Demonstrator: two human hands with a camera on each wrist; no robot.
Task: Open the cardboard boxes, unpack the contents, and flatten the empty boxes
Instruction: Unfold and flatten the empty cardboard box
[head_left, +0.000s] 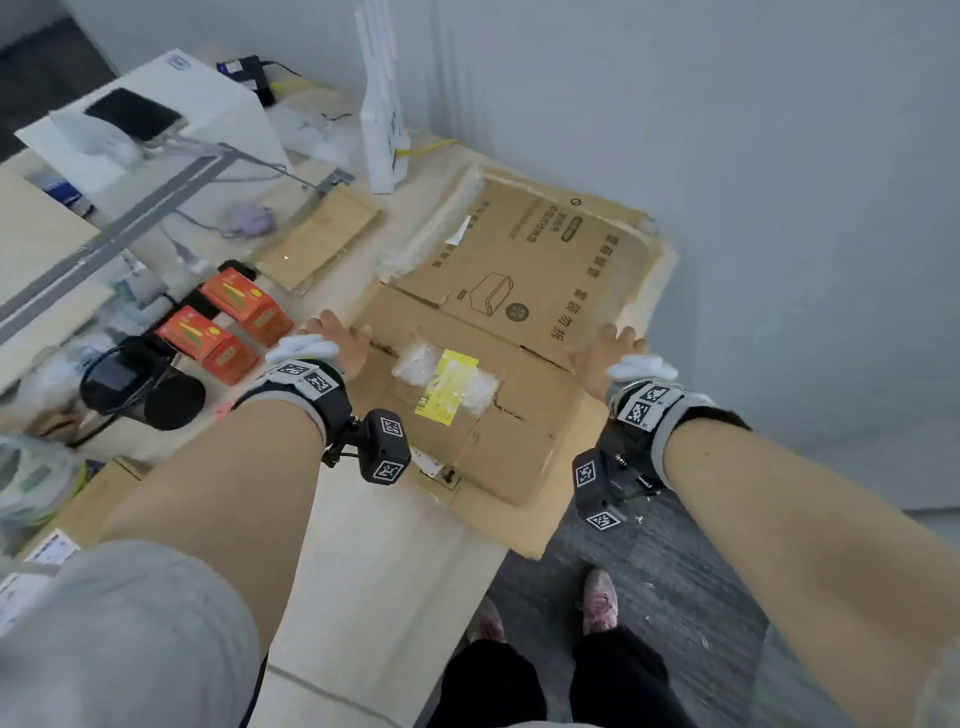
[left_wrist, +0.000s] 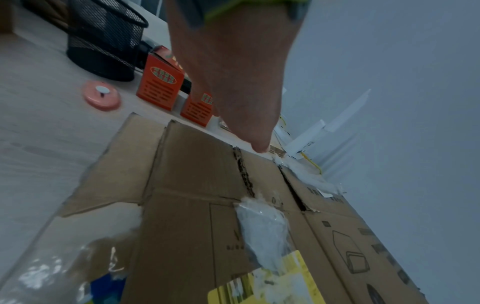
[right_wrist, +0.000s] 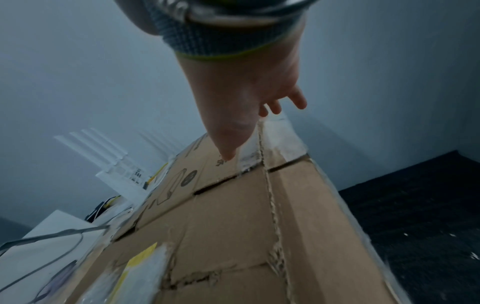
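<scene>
A large flattened cardboard box (head_left: 519, 291) lies on the table against the wall, with printed text, a yellow label (head_left: 447, 387) and torn clear tape on it. My left hand (head_left: 337, 340) rests flat at the cardboard's left edge (left_wrist: 197, 160), fingers straight. My right hand (head_left: 608, 351) lies at its right edge, fingers straight and spread (right_wrist: 275, 105) over the cardboard (right_wrist: 233, 216). Neither hand holds anything. Two small orange boxes (head_left: 228, 322) stand left of the cardboard (left_wrist: 158, 86).
A black mesh pen holder (left_wrist: 103, 39) and a pink round object (left_wrist: 101, 95) sit left of my left hand. A white router (head_left: 382, 119) stands by the wall. A white box with a phone (head_left: 150, 114), cables and plastic wrap crowd the back left. The cardboard overhangs the table's right edge above dark carpet (head_left: 675, 561).
</scene>
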